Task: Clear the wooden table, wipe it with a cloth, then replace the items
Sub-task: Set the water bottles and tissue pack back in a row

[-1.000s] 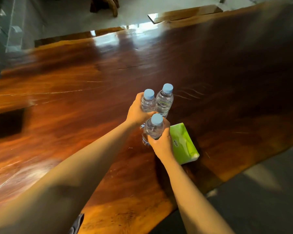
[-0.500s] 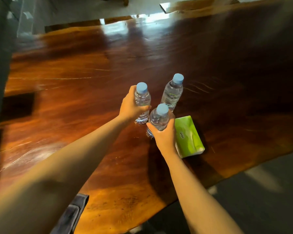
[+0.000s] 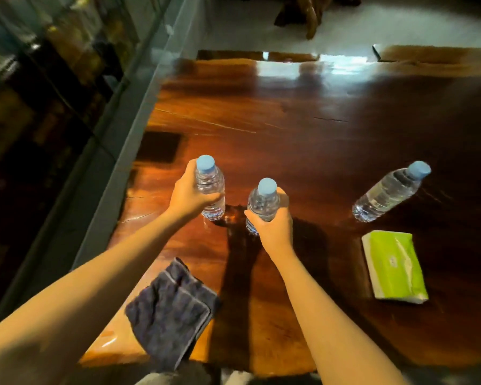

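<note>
My left hand point(image 3: 188, 197) grips a clear water bottle with a blue cap point(image 3: 209, 187), held upright just above or on the wooden table point(image 3: 303, 129). My right hand point(image 3: 274, 226) grips a second, similar bottle point(image 3: 263, 201) close to the right of the first. A third bottle point(image 3: 389, 190) stands alone on the table further right. A green tissue pack point(image 3: 395, 266) lies flat near the table's right front. A folded dark blue cloth point(image 3: 172, 304) lies on the near edge, under my left forearm.
A glass-fronted cabinet point(image 3: 53, 93) runs along the table's left side, very close to its edge. Beyond the far edge is pale floor with a dark wooden piece of furniture point(image 3: 303, 15). A rectangular dark notch point(image 3: 160, 147) shows in the tabletop's left side.
Both hands, each with a bottle, have moved left, away from the third bottle and the tissue pack. The view has swung left and the blue cloth has come fully into sight.
</note>
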`<action>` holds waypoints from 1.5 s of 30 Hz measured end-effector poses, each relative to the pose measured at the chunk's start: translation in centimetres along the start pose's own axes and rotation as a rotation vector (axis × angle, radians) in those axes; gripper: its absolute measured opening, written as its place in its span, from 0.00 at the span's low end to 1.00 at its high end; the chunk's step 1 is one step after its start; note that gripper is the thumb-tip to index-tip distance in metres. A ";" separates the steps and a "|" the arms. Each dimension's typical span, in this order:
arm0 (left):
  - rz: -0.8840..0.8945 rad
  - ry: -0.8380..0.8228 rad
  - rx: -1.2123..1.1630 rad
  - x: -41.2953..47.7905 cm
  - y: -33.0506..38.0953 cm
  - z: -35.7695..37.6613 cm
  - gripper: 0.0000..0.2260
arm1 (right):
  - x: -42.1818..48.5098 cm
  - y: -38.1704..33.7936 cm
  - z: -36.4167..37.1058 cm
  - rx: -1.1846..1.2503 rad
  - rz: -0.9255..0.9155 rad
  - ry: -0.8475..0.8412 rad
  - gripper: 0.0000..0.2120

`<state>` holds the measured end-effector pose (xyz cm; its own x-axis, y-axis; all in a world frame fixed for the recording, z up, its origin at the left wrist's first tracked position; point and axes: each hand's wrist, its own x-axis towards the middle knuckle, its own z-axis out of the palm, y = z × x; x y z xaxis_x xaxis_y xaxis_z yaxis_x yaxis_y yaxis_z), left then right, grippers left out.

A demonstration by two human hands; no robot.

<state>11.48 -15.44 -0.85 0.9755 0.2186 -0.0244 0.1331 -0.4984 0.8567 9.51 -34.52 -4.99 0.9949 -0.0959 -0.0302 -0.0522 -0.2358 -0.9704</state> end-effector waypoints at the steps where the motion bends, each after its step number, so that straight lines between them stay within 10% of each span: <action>1: -0.006 0.020 0.007 -0.2 -0.9 -1.8 0.31 | -0.1 -0.6 1.6 0.004 -0.012 -0.027 0.33; 18: -0.102 0.065 -0.019 -0.7 -11.6 -17.3 0.28 | -2.5 -4.9 21.0 0.005 -0.069 -0.253 0.34; 45: 0.027 -0.158 -0.060 2.2 -14.0 -18.6 0.33 | -2.7 -5.0 24.0 -0.219 -0.123 -0.270 0.37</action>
<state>8.49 7.67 -3.32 0.9946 0.0687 -0.0782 0.1009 -0.4504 0.8871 9.16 -9.85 -5.83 0.9803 0.1975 -0.0066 0.0814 -0.4341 -0.8972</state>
